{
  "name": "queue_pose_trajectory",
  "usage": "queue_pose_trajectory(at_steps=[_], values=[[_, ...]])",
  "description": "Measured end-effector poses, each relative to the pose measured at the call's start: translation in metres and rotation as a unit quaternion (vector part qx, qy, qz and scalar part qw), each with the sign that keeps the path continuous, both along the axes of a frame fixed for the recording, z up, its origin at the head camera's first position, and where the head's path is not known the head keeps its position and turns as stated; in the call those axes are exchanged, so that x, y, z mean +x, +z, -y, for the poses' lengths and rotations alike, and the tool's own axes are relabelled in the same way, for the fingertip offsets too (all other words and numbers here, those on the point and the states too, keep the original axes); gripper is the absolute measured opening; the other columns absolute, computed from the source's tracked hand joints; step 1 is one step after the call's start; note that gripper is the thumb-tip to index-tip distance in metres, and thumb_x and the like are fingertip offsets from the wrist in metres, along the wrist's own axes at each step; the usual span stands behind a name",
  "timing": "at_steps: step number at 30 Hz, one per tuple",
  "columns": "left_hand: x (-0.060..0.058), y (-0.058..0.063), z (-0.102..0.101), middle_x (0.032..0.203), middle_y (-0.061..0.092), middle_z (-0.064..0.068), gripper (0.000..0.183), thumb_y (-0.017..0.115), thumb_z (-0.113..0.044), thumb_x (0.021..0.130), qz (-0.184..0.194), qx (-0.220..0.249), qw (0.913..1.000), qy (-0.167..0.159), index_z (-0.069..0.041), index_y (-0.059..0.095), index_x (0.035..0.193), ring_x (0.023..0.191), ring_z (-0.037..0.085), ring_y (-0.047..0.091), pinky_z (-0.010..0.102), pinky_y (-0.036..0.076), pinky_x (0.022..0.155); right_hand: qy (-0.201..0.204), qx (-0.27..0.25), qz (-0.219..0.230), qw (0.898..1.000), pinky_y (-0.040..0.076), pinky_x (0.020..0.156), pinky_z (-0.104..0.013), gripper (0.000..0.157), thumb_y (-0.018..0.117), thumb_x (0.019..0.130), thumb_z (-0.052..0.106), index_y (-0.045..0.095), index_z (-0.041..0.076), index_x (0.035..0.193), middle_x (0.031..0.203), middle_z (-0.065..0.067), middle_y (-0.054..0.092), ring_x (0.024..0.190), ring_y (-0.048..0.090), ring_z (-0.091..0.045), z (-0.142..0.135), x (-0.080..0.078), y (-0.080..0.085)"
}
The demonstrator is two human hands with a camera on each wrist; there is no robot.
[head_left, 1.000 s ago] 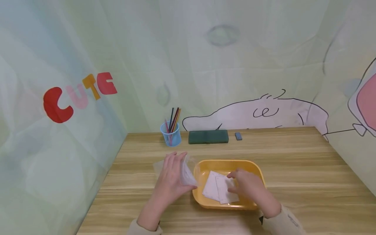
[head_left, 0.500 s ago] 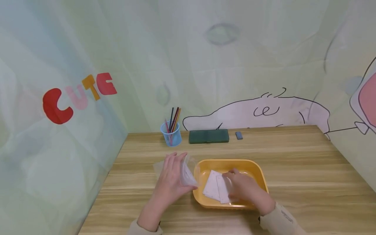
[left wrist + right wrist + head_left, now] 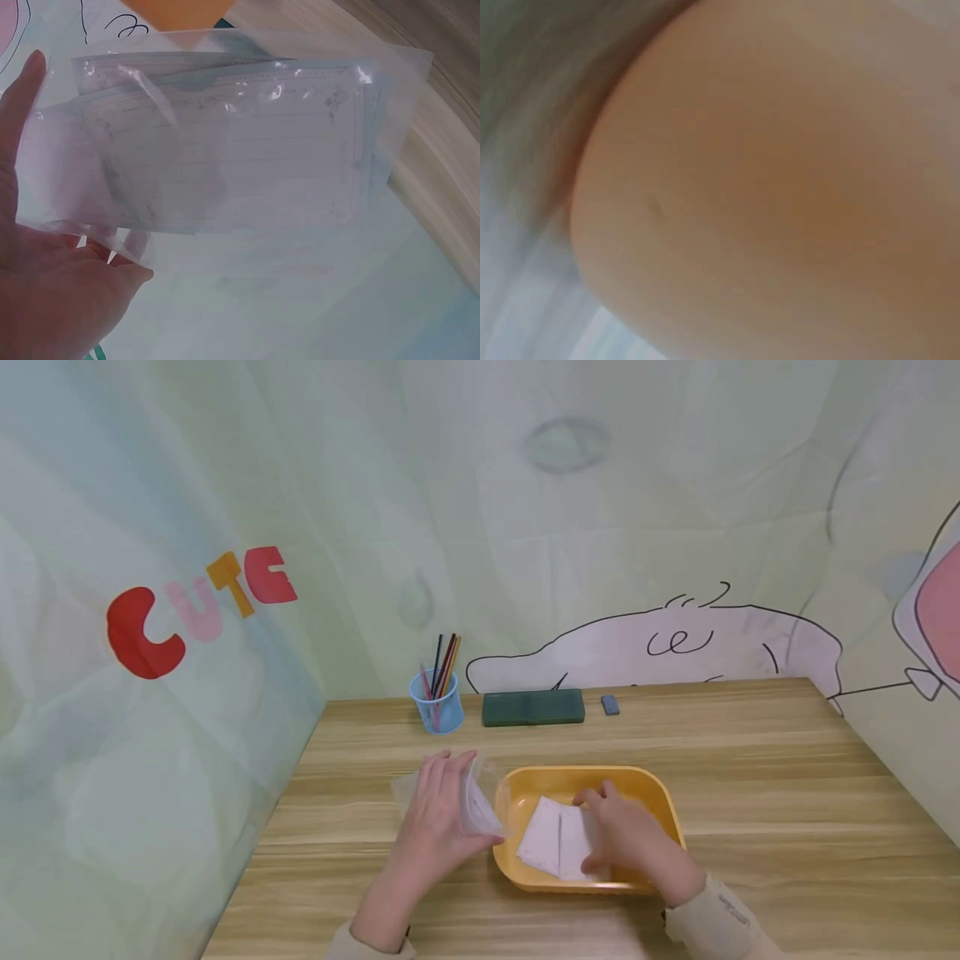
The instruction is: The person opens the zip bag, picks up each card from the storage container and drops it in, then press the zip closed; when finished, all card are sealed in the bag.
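Note:
My left hand (image 3: 437, 827) grips a clear plastic bag (image 3: 480, 800), fingers above its mouth and thumb below, left of the yellow tray (image 3: 581, 772). In the left wrist view, lined cards (image 3: 247, 142) with a floral border show through the bag. My right hand (image 3: 633, 837) reaches into the tray and holds the right-hand white card (image 3: 575, 839) between thumb and bent fingers at its near and far edges. Beside that one lies another white card (image 3: 540, 837), slightly tilted. Skin fills most of the right wrist view, hiding the fingertips.
Along the back of the wooden table (image 3: 750, 743) stand a blue cup (image 3: 441, 710) of pencils, a dark green case (image 3: 533, 707) and a small blue-grey eraser-like block (image 3: 610, 705). A printed curtain (image 3: 375, 527) hangs behind and at the sides.
The right hand has closed over the right-hand card and turned it straighter, so a thin gap now separates the two cards. My left hand and the bag have stayed put.

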State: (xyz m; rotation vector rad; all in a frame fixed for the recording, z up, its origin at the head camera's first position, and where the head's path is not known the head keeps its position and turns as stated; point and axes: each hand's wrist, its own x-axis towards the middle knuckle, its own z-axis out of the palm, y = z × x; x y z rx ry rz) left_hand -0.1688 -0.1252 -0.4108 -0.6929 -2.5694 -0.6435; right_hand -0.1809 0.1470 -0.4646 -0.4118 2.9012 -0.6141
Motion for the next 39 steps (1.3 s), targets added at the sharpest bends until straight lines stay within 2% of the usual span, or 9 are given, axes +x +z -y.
queue_pose_trajectory(at_steps=[5,8,11,17,20,23,28,32,39], values=[[0.0,-0.001,0.001,0.131,0.047,0.014,0.113,0.095,-0.04,0.048,0.006,0.002,1.0,0.006,-0.008,0.039,0.14,0.127,0.031,0.034,0.045,0.036,0.104,-0.016,-0.006,-0.015,1.0,0.048,0.063,-0.031,0.05,0.09,0.064,0.028,0.06,0.016,0.102,0.09,0.0,0.048,0.07,0.05,-0.017,-0.006,-0.001,0.009],[-0.001,-0.001,0.001,0.13,0.047,0.013,0.112,0.095,-0.04,0.048,0.007,0.003,1.0,0.006,-0.008,0.039,0.14,0.126,0.03,0.034,0.045,0.036,0.104,-0.003,-0.02,-0.048,0.999,0.045,0.059,-0.03,0.025,0.082,0.076,0.022,0.062,0.017,0.091,0.081,0.004,0.051,0.068,0.048,-0.014,-0.011,-0.001,0.018],[-0.001,-0.001,0.001,0.129,0.048,0.014,0.112,0.095,-0.04,0.048,0.002,0.005,1.0,0.004,-0.007,0.039,0.139,0.126,0.031,0.035,0.045,0.037,0.104,0.016,-0.042,-0.052,0.998,0.044,0.06,-0.029,0.011,0.074,0.084,0.017,0.063,0.018,0.086,0.074,0.008,0.052,0.067,0.048,-0.011,-0.015,0.0,0.026],[-0.001,-0.001,0.0,0.128,0.048,0.013,0.112,0.095,-0.04,0.048,0.001,0.005,1.0,0.003,-0.007,0.039,0.139,0.125,0.031,0.035,0.045,0.037,0.103,0.059,-0.074,-0.041,0.995,0.047,0.063,-0.027,0.003,0.07,0.087,0.013,0.068,0.015,0.089,0.075,0.012,0.057,0.069,0.051,-0.009,-0.025,0.003,0.041],[-0.001,-0.001,0.0,0.128,0.048,0.013,0.112,0.095,-0.039,0.048,0.002,0.005,1.0,0.003,-0.007,0.039,0.139,0.125,0.031,0.035,0.045,0.036,0.104,0.037,-0.094,-0.041,0.994,0.047,0.062,-0.027,0.004,0.07,0.088,0.014,0.07,0.016,0.092,0.077,0.011,0.059,0.069,0.051,-0.01,-0.028,0.007,0.048],[-0.001,-0.001,0.0,0.128,0.048,0.014,0.112,0.095,-0.039,0.048,0.002,0.006,1.0,0.001,-0.007,0.039,0.139,0.125,0.032,0.036,0.045,0.037,0.103,-0.012,-0.124,-0.052,0.991,0.045,0.057,-0.027,0.005,0.069,0.089,0.016,0.071,0.017,0.093,0.078,0.01,0.059,0.065,0.049,-0.011,-0.028,0.01,0.054],[-0.002,-0.001,0.0,0.128,0.047,0.013,0.111,0.095,-0.04,0.048,-0.006,0.003,1.0,-0.002,-0.006,0.039,0.139,0.124,0.032,0.037,0.044,0.036,0.104,-0.072,-0.196,-0.089,0.974,0.044,0.05,-0.026,0.01,0.069,0.09,0.02,0.072,0.014,0.098,0.075,0.006,0.059,0.06,0.049,-0.015,-0.027,0.012,0.064],[-0.002,0.0,-0.001,0.129,0.047,0.014,0.111,0.095,-0.039,0.049,-0.006,0.004,1.0,-0.005,-0.006,0.039,0.139,0.125,0.033,0.037,0.044,0.036,0.104,-0.104,-0.266,-0.106,0.953,0.044,0.049,-0.024,0.012,0.071,0.088,0.02,0.072,0.012,0.098,0.073,0.003,0.06,0.061,0.051,-0.018,-0.025,0.016,0.072],[-0.002,0.0,-0.002,0.129,0.048,0.014,0.111,0.094,-0.042,0.049,-0.003,0.002,1.0,-0.003,-0.006,0.039,0.139,0.125,0.031,0.036,0.044,0.036,0.104,-0.096,-0.369,-0.157,0.911,0.043,0.048,-0.022,0.01,0.074,0.086,0.017,0.073,0.01,0.092,0.07,0.003,0.063,0.057,0.053,-0.016,-0.012,0.026,0.08]])
